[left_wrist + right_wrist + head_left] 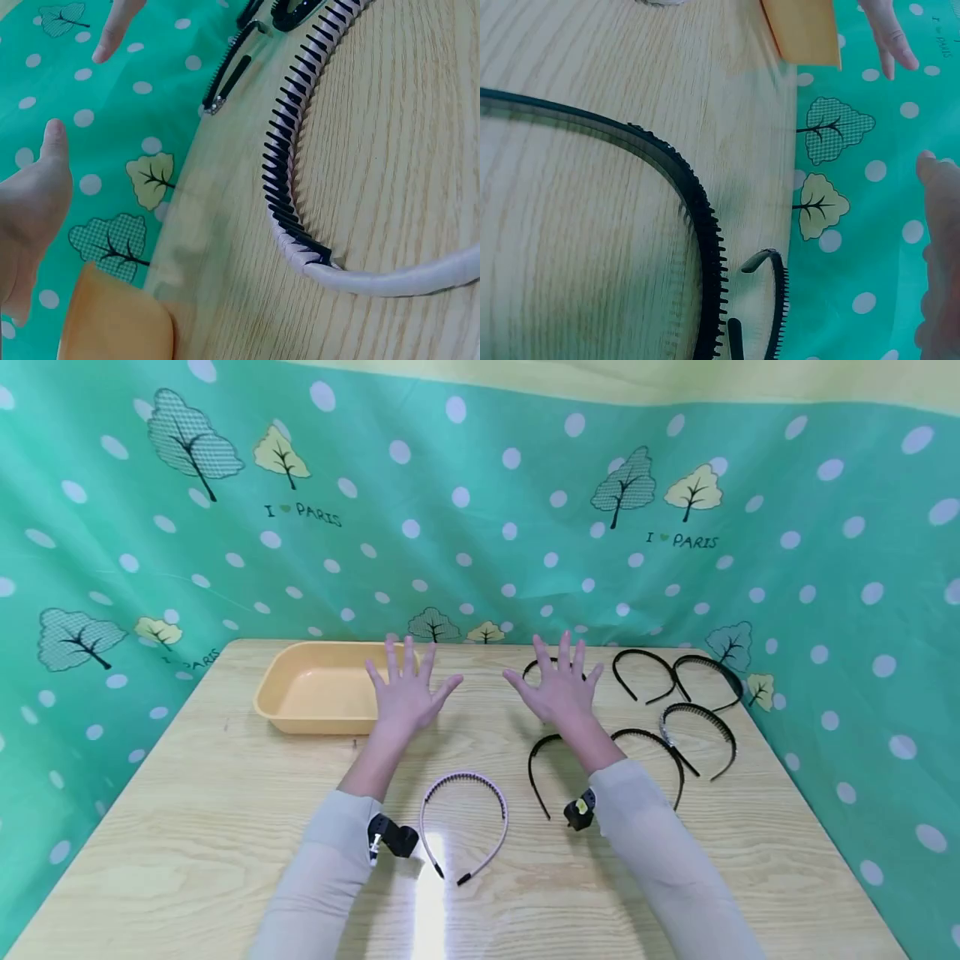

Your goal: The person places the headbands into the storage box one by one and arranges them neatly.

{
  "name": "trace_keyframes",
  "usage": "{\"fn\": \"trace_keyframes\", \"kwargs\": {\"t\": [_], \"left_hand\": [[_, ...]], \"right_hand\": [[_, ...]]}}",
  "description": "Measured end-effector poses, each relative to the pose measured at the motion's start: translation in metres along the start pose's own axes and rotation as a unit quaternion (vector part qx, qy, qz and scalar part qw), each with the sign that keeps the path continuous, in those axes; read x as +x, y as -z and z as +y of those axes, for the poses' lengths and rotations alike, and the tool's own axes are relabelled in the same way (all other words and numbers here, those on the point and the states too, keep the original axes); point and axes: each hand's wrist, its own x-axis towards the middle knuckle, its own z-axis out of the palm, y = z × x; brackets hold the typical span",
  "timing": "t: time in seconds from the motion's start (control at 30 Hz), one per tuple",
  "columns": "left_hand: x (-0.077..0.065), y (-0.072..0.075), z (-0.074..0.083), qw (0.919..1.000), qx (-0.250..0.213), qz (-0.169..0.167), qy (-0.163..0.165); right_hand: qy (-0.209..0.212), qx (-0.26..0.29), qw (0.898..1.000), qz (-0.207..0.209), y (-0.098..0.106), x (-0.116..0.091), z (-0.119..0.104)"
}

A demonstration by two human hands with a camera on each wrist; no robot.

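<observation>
Left hand (407,693): spread — near the tray (322,726).
Right hand (560,693): spread — near black headbands (531,763).
Lilac headband (465,776): on the tabletop (225,827).

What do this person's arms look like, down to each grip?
The left sleeve and right sleeve are pale grey, ending on the forearms. Each carries a small black device: the left device shows a silvery part, the right device a yellowish spot. No cables show. The left grip and right grip wear no gloves.
</observation>
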Motion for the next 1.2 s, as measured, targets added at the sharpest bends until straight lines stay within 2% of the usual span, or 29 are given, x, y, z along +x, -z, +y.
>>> {"fn": "trace_keyframes", "kwargs": {"t": [0.27, 0.43, 0.57, 0.77, 0.93, 1.07, 1.2], "left_hand": [[0.001, 0.001, -0.006, 0.9998, -0.017, 0.008, -0.004], [0.001, 0.011, -0.012, 0.9984, -0.050, 0.024, -0.005], [0.000, 0.023, -0.024, 0.9966, -0.067, 0.047, -0.007], [-0.005, 0.037, -0.051, 0.9909, -0.108, 0.081, 0.004], [-0.013, 0.046, -0.081, 0.9875, -0.126, 0.090, 0.029], [-0.021, 0.053, -0.103, 0.9852, -0.135, 0.093, 0.050], [-0.029, 0.058, -0.124, 0.9810, -0.151, 0.097, 0.073]], "right_hand": [[0.005, 0.000, 1.000, 0.012, -0.002, 0.001, -0.002], [0.012, 0.017, 0.999, 0.026, 0.000, 0.001, -0.005], [0.022, 0.025, 0.999, 0.037, -0.001, 0.001, -0.011], [0.033, 0.036, 0.998, 0.040, -0.008, 0.003, -0.023], [0.038, 0.099, 0.994, 0.030, -0.013, 0.002, -0.036], [0.035, 0.162, 0.986, 0.001, -0.016, 0.002, -0.047], [0.027, 0.190, 0.981, -0.026, -0.019, 0.002, -0.058]]}}
